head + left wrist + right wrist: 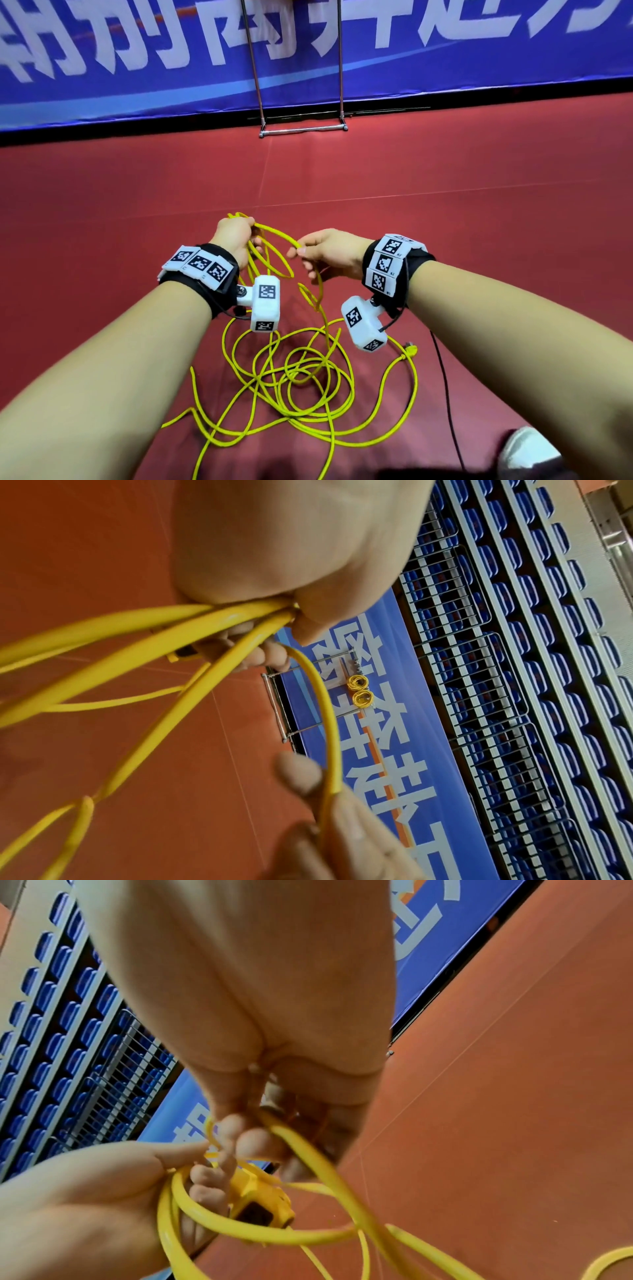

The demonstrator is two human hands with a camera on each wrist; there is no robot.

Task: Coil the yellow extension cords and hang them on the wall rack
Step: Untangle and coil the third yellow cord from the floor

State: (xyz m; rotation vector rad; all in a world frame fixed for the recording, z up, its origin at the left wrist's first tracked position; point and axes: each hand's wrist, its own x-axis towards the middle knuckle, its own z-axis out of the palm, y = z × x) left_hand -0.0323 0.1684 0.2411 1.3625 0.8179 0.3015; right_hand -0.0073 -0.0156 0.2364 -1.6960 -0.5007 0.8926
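While partly looped, thin yellow cord, tangled on floor

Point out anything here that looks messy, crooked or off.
Most of the yellow cord lies in a loose, crossing tangle on the red floor, with only a few loops gathered in the left hand. The right hand pinches the next length. Nothing looks damaged.

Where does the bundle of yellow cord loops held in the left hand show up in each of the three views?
Head: cord loops centre, hanging from the left hand, the right hand pinching one strand.
Left wrist: loops fan left from the fist, left of centre.
Right wrist: loops lower left.
Shared landmark: blue banner.
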